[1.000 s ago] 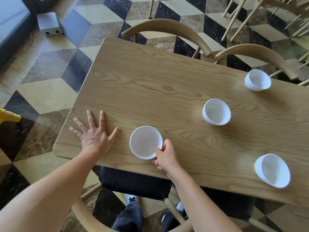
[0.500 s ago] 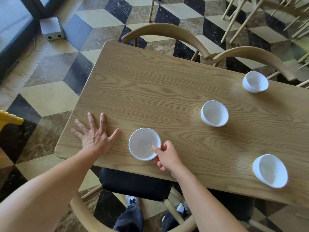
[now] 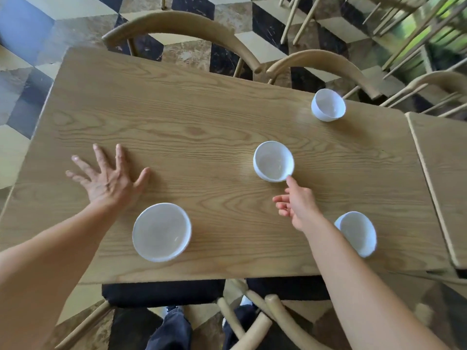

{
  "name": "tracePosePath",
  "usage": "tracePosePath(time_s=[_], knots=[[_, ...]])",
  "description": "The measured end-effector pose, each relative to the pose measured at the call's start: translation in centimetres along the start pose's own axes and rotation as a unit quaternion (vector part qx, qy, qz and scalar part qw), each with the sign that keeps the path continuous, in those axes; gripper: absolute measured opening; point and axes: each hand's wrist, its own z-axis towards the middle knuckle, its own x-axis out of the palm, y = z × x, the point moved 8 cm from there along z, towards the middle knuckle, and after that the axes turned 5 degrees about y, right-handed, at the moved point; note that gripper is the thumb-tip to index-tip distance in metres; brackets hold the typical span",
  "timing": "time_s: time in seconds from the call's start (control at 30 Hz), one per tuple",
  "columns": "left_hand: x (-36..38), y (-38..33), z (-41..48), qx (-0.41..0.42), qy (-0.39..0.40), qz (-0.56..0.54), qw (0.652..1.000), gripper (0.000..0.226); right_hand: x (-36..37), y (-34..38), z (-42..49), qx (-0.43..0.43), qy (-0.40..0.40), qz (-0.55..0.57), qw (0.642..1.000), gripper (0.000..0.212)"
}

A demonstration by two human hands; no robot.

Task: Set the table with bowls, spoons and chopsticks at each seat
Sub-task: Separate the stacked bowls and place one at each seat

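Several white bowls stand upright on the wooden table. The near-left bowl sits by the front edge with no hand on it. My right hand reaches over the table toward the middle bowl; its index finger points out and its tip is at that bowl's near rim, the other fingers loosely curled, holding nothing. A third bowl stands at the near right beside my right forearm, and a fourth bowl at the far right. My left hand lies flat on the table with fingers spread. No spoons or chopsticks are in view.
Wooden chairs stand along the far side, and black-cushioned chairs are tucked under the near edge. A second table butts against the right end. The floor is chequered tile.
My right hand let go of the near-left bowl and moved right and forward to the middle bowl. The view shifted right. My left hand stayed flat on the table.
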Motion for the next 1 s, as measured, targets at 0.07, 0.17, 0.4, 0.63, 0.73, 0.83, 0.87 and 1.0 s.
tracePosePath(time_s=[0.07,0.17,0.4,0.63,0.73,0.83,0.87,1.0], knots=[[0.4,-0.1,0.0,-0.001,-0.018,0.007,1.0,0.095,0.0,0.4,0.7,0.01,0.005,0.008,1.0,0.032],[0.4,0.2,0.1,-0.01,-0.036,0.004,0.999,0.092,0.5,0.7,2.0,0.023,0.015,0.006,1.0,0.033],[0.2,0.4,0.2,-0.021,-0.058,0.001,0.998,0.091,1.3,1.1,5.1,0.031,0.001,-0.016,0.999,0.017],[0.2,0.5,0.3,-0.027,-0.057,0.001,0.998,0.093,1.8,2.4,6.2,0.008,0.002,-0.039,0.999,0.016],[0.1,0.5,0.3,-0.028,-0.057,-0.006,0.998,0.093,2.9,3.4,6.8,-0.005,0.012,-0.037,0.999,0.014],[-0.1,0.4,0.2,-0.029,-0.058,-0.012,0.998,0.093,5.0,4.5,7.2,-0.012,0.033,-0.035,0.999,0.013],[-0.1,0.3,0.2,-0.029,-0.058,-0.015,0.998,0.092,5.8,4.9,7.2,-0.015,0.042,-0.032,0.999,0.013],[-0.2,0.4,0.1,-0.032,-0.057,-0.024,0.998,0.093,8.7,6.7,7.6,-0.021,0.065,-0.021,0.997,0.014]])
